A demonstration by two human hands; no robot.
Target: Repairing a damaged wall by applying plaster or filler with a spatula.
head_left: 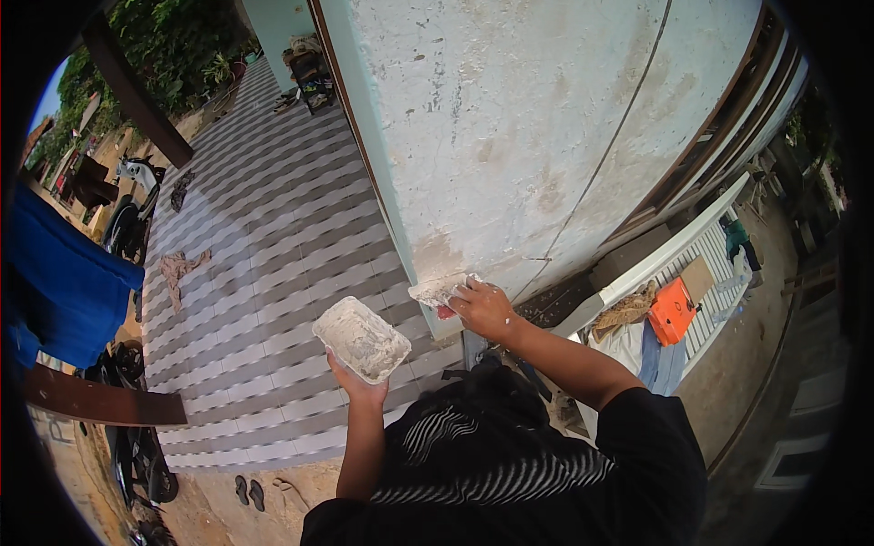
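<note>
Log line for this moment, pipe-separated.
left hand: holds tray of pale paste | right hand: holds smeared spreader | spreader: at wall corner, contact unclear

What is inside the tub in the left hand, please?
The tub in the left hand holds rough, whitish paste; the tub's bottom cannot be seen because the paste covers it.

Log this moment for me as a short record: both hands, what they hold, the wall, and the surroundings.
Left hand: holds up a rectangular container from below
Container contents: pale paste, surface uneven
Right hand: grips a paste-coated spreading tool
Tool position: by the wall's lower corner; contact unclear
Wall: pale, with brownish stains
Floor: striped tiles, a crumpled cloth lying on them
Right side: orange item on a white slatted panel
Near lower edge: dark sandals on bare ground
</note>
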